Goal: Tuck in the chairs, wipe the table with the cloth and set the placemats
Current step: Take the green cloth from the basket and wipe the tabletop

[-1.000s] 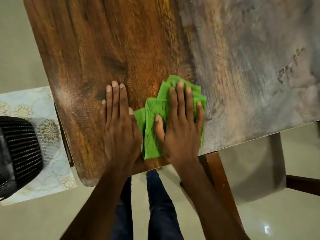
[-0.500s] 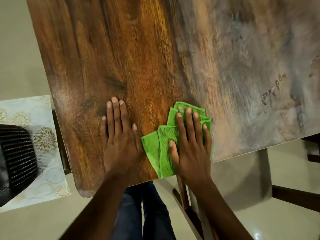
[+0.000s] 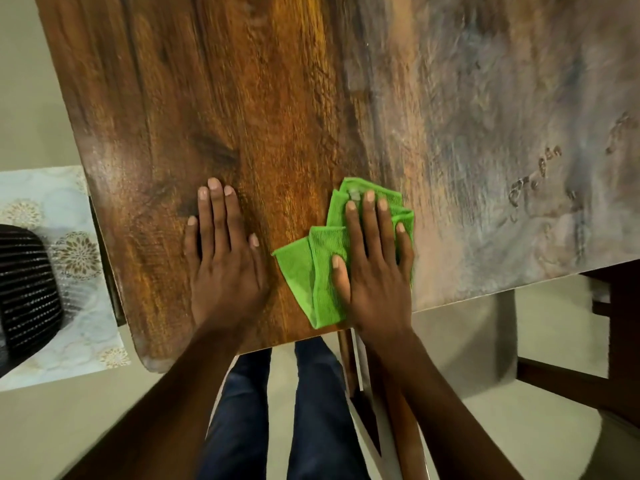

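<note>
A folded green cloth (image 3: 322,271) lies on the brown wooden table (image 3: 263,98) near its front edge. My right hand (image 3: 372,268) presses flat on the cloth with straight fingers. Just to its left, my left hand (image 3: 223,258) rests flat on the bare wood, fingers straight, holding nothing. A patterned placemat (image 3: 69,268) in pale blue with gold flowers lies below the table's left edge, partly hidden by the table and by a black object. A wooden chair frame (image 3: 568,379) shows under the table at the right.
A black ribbed object (image 3: 24,292) sits on the placemat at the far left. The right half of the tabletop looks grey and smeared with marks (image 3: 533,174). My legs in dark jeans (image 3: 277,410) stand at the table's front edge on a beige floor.
My right hand has slid the cloth a little to the right and toward the front edge, then pushed it back up. My left hand stays flat in the same spot.
</note>
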Demonstrator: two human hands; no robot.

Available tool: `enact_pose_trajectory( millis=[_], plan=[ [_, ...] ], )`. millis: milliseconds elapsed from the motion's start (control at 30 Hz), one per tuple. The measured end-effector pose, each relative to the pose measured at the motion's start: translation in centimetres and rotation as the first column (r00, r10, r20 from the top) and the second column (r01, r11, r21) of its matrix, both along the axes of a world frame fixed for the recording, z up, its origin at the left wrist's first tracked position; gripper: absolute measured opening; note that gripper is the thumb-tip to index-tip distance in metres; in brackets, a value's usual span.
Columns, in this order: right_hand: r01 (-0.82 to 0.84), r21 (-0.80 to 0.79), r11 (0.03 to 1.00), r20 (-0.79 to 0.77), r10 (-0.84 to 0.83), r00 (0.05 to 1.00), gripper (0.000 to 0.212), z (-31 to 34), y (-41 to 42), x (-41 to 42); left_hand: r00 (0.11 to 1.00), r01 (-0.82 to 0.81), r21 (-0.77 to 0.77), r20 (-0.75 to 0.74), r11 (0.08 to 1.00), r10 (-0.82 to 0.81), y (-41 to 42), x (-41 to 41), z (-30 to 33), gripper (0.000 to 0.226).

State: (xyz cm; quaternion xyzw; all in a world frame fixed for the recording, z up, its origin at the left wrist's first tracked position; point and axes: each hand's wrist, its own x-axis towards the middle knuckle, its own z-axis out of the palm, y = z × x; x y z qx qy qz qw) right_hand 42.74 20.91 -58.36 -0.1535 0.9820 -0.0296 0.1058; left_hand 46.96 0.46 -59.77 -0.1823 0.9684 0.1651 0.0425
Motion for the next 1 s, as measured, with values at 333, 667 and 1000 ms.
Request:
enact_pose_trajectory(
  millis=[333, 667, 1000],
  plan=[
    [-0.020, -0.033, 0.999, -0.056, 0.018, 0.998, 0.071, -0.4, -0.7, -6.5, 1.000, -0.015, -0.053, -0.004, 0.998, 0.015, 0.5, 0.3, 0.6, 0.064],
    [-0.144, 0.009, 0.990, 0.089, 0.142, 0.986, 0.078, 0.2, -2.0, 5.0, 0.999, -0.016, -0.099, -0.048, 0.995, 0.012, 0.5, 0.0, 0.4, 0.061],
    [0.010, -0.001, 1.000, -0.005, -0.010, 1.000, 0.077, 0.1, 5.7, -1.6, 0.999, -0.013, -0.058, -0.041, 0.998, 0.011, 0.6, 0.0, 0.4, 0.061]
  ],
)
